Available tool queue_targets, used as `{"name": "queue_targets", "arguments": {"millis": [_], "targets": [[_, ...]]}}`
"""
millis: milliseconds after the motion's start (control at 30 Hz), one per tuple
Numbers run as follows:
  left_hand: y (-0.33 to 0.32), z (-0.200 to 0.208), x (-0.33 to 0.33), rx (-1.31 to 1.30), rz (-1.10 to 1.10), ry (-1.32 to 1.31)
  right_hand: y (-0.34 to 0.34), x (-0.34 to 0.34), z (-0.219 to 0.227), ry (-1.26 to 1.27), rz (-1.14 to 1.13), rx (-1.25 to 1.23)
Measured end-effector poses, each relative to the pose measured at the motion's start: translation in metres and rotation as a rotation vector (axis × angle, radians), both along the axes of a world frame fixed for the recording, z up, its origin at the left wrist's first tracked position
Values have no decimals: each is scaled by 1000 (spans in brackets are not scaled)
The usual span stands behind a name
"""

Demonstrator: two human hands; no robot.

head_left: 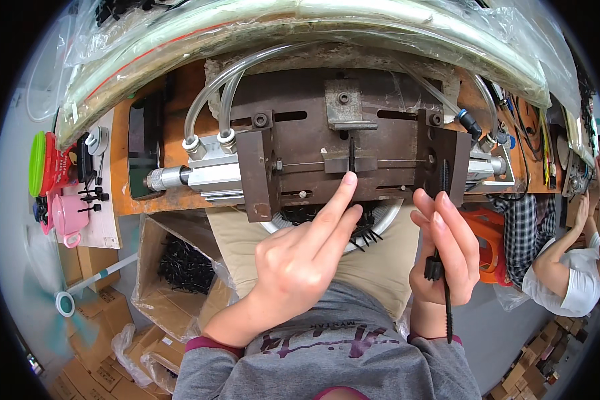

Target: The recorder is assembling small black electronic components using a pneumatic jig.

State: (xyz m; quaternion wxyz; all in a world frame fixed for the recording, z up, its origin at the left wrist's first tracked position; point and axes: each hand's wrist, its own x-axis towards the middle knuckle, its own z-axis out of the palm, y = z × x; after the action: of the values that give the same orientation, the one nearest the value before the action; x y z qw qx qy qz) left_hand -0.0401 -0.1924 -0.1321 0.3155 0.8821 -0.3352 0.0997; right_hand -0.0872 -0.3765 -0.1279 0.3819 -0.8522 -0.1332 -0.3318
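My left hand point(303, 250) reaches up to the metal fixture point(300, 87), index and middle fingers stretched out. Its index fingertip touches the lower end of a thin black piece point(352, 152) standing across the small block at the fixture's middle. My right hand point(450, 257) is closed around slim black ribbed plastic pieces point(435, 268), one with a toothed, knob-like end; long thin parts stick out above the fingers and below the palm. How many it holds is hidden. A round container point(390, 217) of similar black pieces sits under the fixture, partly behind my left hand.
Silver air cylinders point(217, 172) with clear hoses flank the fixture on the orange bench point(121, 157). A carton point(157, 250) of black pieces stands lower left, near a fan point(65, 304). A pink cup point(70, 215) sits at left. Another person point(567, 277) works at far right.
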Motion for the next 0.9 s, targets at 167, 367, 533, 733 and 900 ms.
{"name": "queue_targets", "arguments": {"millis": [167, 367, 533, 733, 900], "targets": [[-7, 10, 8, 97, -4, -74, -4, -2, 4, 44, 12, -73], [-7, 9, 10, 95, -9, -61, -5, 1, -3, -80, -26, -79], [-5, 10, 11, -91, -48, 62, -11, -1, -2, -124, -43, -221], [-2, 19, 1, -517, -293, 338, -4, -2, -6, -129, 40, -264], [-2, 27, -4, -550, -274, 356, -2, -2, -3, -129, 51, -258]]}}
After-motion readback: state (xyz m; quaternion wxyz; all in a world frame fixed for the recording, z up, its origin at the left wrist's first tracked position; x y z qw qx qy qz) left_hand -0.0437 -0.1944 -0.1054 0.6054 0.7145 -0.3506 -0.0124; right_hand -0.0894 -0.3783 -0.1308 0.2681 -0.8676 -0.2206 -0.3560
